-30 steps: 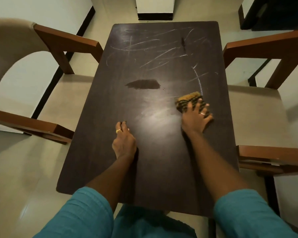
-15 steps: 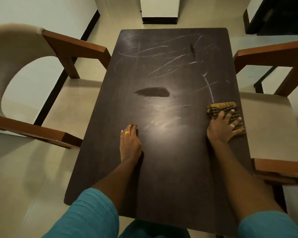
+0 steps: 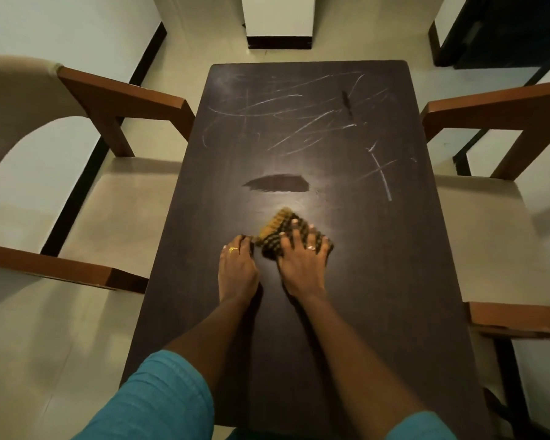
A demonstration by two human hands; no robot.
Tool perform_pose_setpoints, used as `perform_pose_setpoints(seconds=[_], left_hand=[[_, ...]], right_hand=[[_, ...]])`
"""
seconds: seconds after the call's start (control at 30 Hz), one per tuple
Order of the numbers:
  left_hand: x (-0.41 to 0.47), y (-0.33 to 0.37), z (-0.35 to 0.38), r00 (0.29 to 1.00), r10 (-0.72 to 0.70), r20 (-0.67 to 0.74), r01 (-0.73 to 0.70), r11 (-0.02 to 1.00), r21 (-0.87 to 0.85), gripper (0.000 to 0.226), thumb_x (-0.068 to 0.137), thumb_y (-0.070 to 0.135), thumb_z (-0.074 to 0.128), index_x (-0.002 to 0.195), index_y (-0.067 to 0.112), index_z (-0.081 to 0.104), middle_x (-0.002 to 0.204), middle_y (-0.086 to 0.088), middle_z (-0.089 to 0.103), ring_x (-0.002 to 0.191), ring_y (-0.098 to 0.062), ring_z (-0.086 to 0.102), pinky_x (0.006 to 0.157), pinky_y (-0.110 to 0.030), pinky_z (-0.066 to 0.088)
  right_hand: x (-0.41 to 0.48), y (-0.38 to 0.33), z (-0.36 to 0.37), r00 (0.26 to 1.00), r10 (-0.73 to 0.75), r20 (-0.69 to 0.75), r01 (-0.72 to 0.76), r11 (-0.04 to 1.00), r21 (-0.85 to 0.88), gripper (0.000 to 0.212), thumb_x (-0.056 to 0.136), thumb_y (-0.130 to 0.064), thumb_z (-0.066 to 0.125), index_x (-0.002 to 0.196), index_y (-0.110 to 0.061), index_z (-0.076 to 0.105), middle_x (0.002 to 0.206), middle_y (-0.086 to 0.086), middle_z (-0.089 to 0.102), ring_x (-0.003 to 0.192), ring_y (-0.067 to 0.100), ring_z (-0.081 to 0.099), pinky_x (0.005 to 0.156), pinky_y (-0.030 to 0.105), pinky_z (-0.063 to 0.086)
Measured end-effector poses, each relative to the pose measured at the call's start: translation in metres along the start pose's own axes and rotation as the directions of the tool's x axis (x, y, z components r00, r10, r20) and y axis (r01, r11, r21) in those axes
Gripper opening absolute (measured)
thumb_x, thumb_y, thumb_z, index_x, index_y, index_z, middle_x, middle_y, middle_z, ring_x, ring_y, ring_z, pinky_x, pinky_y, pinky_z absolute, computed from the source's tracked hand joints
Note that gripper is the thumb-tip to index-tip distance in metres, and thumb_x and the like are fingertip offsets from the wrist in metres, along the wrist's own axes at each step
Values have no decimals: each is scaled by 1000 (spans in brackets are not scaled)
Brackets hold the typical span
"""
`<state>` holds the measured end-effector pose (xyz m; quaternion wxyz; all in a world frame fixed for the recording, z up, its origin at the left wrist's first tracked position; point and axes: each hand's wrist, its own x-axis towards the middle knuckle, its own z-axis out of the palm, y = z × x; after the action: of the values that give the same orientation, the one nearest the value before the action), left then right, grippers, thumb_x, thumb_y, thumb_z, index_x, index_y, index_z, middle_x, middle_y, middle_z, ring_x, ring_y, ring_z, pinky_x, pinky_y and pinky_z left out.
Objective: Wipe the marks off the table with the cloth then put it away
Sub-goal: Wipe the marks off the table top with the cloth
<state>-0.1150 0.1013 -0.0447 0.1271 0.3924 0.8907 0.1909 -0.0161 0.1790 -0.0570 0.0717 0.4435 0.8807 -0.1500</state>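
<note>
A dark wooden table (image 3: 378,281) carries white chalk-like marks (image 3: 299,115) across its far half and one long stroke (image 3: 382,177) at the right. A darker wet patch (image 3: 278,183) lies at the middle. My right hand (image 3: 300,265) presses flat on a folded yellow-and-black checked cloth (image 3: 280,231) just below that patch, its fingers spread over the cloth. My left hand (image 3: 237,269) rests on the tabletop right beside it, fingers curled down, its fingertips touching the cloth's left edge.
Two wood-armed chairs with cream seats flank the table, one on the left (image 3: 115,100) and one on the right (image 3: 502,109). A white pillar with a dark base (image 3: 278,27) stands beyond the far edge. Dark furniture (image 3: 505,27) fills the top right corner.
My right hand has swept the cloth from the table's right edge leftward to the middle, beside my left hand. The left hand has stayed in place.
</note>
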Motion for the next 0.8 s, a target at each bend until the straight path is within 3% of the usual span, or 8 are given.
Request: perform_pose_setpoints(seconds=[0.1, 0.2, 0.3, 0.4, 0.6, 0.7, 0.8], left_hand=[[13, 2, 3, 999, 29, 22, -29, 1000, -3, 40, 97, 11, 37, 137, 6, 41, 142, -14, 45, 134, -28, 37, 117, -40, 25], [20, 4, 9, 995, 84, 62, -84, 996, -3, 41, 97, 11, 36, 138, 7, 41, 142, -13, 44, 135, -27, 36, 119, -39, 20], [22, 11, 15, 968, 219, 120, -228, 971, 67, 41, 97, 14, 36, 137, 11, 42, 144, -10, 43, 137, -23, 34, 119, -38, 5], [23, 11, 17, 943, 288, 164, -313, 938, 151, 43, 97, 18, 35, 139, 15, 40, 146, -5, 42, 137, -19, 33, 115, -40, -9], [21, 4, 10, 915, 307, 263, -363, 911, 198, 49, 97, 21, 31, 146, 20, 24, 155, -3, 25, 143, -18, 21, 110, -42, -18], [16, 2, 2, 908, 308, 284, -373, 902, 216, 50, 96, 22, 34, 146, 20, 26, 155, -5, 23, 143, -20, 20, 108, -44, -22], [14, -1, -5, 916, 290, 277, -357, 904, 235, 48, 96, 20, 33, 144, 19, 30, 150, -6, 32, 140, -20, 28, 108, -45, -22]], right_hand=[[21, 40, -15, 985, 169, -38, -169, 986, 0, 47, 95, -34, 41, 140, -23, 40, 158, 11, 20, 143, 42, 17, 109, 63, 10], [36, 92, -31, 924, 373, -88, -372, 928, 34, 49, 96, -36, 40, 143, -21, 35, 159, 10, 14, 144, 42, 11, 109, 64, 9], [37, 143, -46, 836, 543, -77, -538, 840, 74, 48, 99, -36, 37, 143, -20, 31, 160, 10, 8, 144, 42, 6, 110, 66, 9], [32, 175, -56, 781, 622, -54, -616, 782, 96, 49, 100, -35, 33, 145, -18, 26, 160, 10, 4, 145, 42, 4, 109, 66, 9], [39, 148, -54, 731, 682, -32, -663, 720, 207, 46, 101, -32, 34, 142, -15, 27, 160, 12, 2, 144, 46, -1, 110, 66, 3], [42, 102, -44, 812, 582, -50, -571, 808, 146, 48, 100, -31, 35, 145, -16, 27, 160, 10, 6, 144, 46, 2, 110, 66, 5], [41, 44, -28, 937, 342, -67, -337, 939, 75, 49, 98, -32, 36, 145, -19, 28, 160, 10, 9, 144, 45, 6, 110, 65, 5]])
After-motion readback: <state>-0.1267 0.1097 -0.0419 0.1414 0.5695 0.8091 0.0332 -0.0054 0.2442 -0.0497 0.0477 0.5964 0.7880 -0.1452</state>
